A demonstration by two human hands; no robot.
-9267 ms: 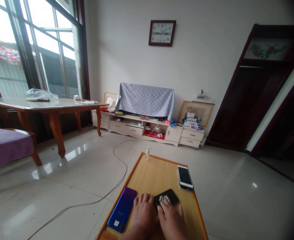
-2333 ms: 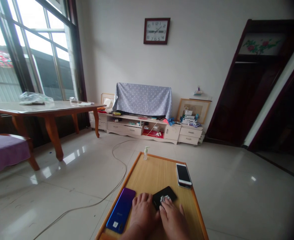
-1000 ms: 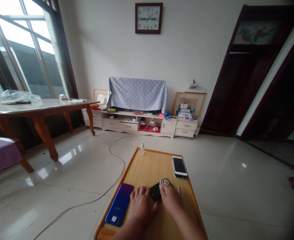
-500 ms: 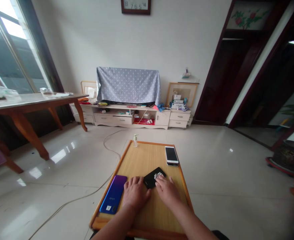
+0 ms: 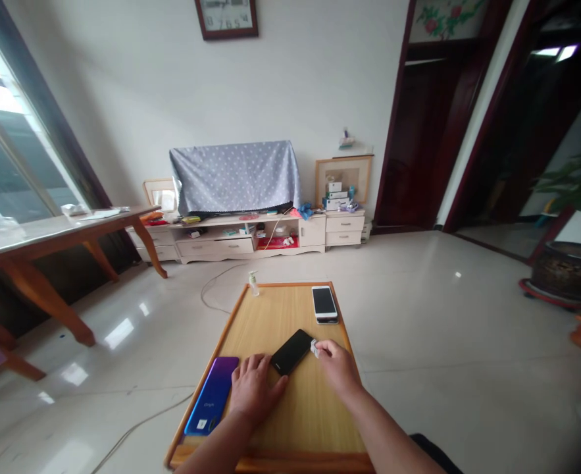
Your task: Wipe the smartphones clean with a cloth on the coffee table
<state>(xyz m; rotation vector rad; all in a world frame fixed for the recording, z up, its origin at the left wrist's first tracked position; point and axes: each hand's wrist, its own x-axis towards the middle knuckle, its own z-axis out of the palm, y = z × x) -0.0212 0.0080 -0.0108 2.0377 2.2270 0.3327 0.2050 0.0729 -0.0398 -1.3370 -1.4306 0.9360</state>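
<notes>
Two bare hands are working on a light wooden board with an orange rim [image 5: 275, 316]. You are resting your left hand [image 5: 256, 386] open and flat, fingers spread, its fingertips right at the lower end of a slim black smartphone [image 5: 291, 352], which is lying slantwise near the board's middle. Your right hand [image 5: 336, 366] is curling closed, its fingertips [image 5: 320, 347] pinching a small white wad [image 5: 314, 349] at the phone's upper right edge; whether it is tissue or cloth is too small to tell. Just beside your left hand, a glossy blue-violet smartphone [image 5: 208, 405] is lying along the board's left edge. A white smartphone with a dark screen [image 5: 324, 304] is lying near the far right corner, and a small clear pump bottle [image 5: 253, 284] is standing at the far left corner.
</notes>
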